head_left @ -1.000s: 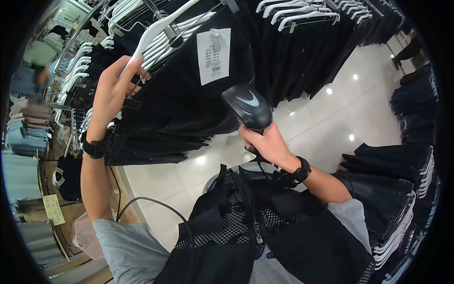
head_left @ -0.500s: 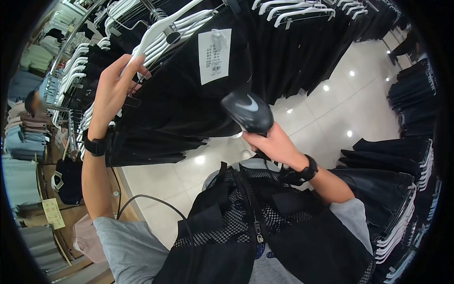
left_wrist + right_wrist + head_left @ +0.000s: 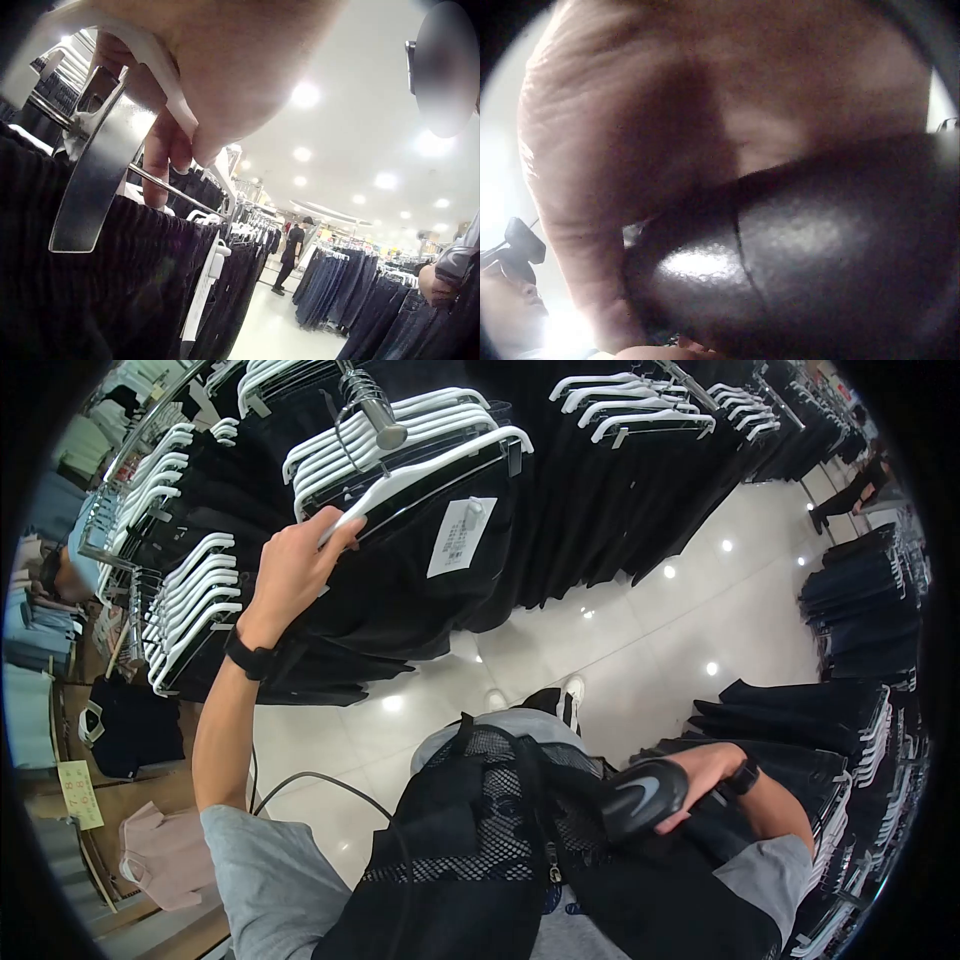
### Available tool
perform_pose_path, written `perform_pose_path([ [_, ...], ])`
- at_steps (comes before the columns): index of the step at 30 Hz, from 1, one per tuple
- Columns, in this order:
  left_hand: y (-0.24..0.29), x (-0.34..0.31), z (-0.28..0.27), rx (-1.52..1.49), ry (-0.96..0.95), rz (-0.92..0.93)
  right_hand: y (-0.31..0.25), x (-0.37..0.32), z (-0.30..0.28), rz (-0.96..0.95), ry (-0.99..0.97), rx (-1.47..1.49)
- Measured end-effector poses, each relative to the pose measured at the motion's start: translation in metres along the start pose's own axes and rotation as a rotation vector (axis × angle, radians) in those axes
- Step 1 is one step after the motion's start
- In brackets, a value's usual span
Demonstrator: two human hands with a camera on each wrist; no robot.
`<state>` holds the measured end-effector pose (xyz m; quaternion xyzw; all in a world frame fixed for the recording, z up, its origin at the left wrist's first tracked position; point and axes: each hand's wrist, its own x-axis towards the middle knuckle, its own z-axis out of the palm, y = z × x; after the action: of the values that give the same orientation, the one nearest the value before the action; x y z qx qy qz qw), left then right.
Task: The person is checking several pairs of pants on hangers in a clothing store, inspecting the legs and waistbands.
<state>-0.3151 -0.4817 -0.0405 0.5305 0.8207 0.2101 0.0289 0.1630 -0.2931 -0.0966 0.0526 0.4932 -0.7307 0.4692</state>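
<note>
My left hand (image 3: 292,575) grips the near end of a white hanger (image 3: 435,468) at the front of the rack. Black trousers (image 3: 390,595) hang from it, with a white printed tag (image 3: 461,538) near the waist. The left wrist view shows a shiny metal clip (image 3: 94,180) on the hanger, close by the gathered black waistband (image 3: 45,225). Low at the right side of the vest, my right hand (image 3: 708,765) holds a black barcode scanner (image 3: 642,800). Close up in the right wrist view, the scanner's dark handle (image 3: 802,232) lies in the palm.
A metal rack arm (image 3: 375,415) carries several white hangers behind the held one. More dark trousers (image 3: 640,510) hang to the right, and jeans (image 3: 770,720) at the near right. A black cable (image 3: 340,785) loops beside the left arm. A person in black (image 3: 292,251) stands farther off.
My right hand has drawn the scanner away from the tag, down and right to the vest. My left hand, still gripping the hanger, and the tagged trousers appear farther right and lower; the view has shifted.
</note>
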Motion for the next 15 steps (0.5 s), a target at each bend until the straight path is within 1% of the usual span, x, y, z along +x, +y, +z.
perform_pose_path([
  [1,-0.006,0.001,0.005,0.014,0.035,0.06,-0.004,-0.004,0.003,-0.009,-0.045,0.005],
  [2,-0.009,0.003,0.008,0.008,0.039,0.058,-0.009,-0.009,0.006,-0.017,-0.089,0.011],
  [3,-0.011,0.004,0.01,0.042,0.044,0.076,-0.017,-0.015,0.011,0.02,-0.062,-0.014],
  [6,-0.019,0.007,0.018,0.061,0.061,0.104,-0.006,-0.032,0.013,0.227,0.011,-0.111],
  [7,-0.021,0.008,0.02,0.05,0.071,0.119,-0.007,-0.035,0.015,0.233,0.011,-0.112],
  [9,-0.023,0.01,0.021,0.051,0.06,0.102,-0.014,-0.044,0.021,0.116,0.199,-0.446],
  [10,-0.023,0.011,0.021,0.056,0.047,0.09,-0.02,-0.043,0.028,0.12,0.197,-0.448],
  [12,-0.025,0.013,0.022,0.038,0.042,0.082,-0.038,-0.029,0.05,-0.008,0.505,-0.774],
  [13,-0.026,0.015,0.022,0.021,0.036,0.077,-0.046,-0.026,0.058,0.117,0.477,-0.914],
  [14,-0.027,0.017,0.023,0.019,0.041,0.073,-0.063,-0.016,0.072,0.204,0.534,-1.064],
  [15,-0.029,0.02,0.025,0.014,0.053,0.094,-0.072,-0.013,0.077,0.189,0.555,-1.137],
])
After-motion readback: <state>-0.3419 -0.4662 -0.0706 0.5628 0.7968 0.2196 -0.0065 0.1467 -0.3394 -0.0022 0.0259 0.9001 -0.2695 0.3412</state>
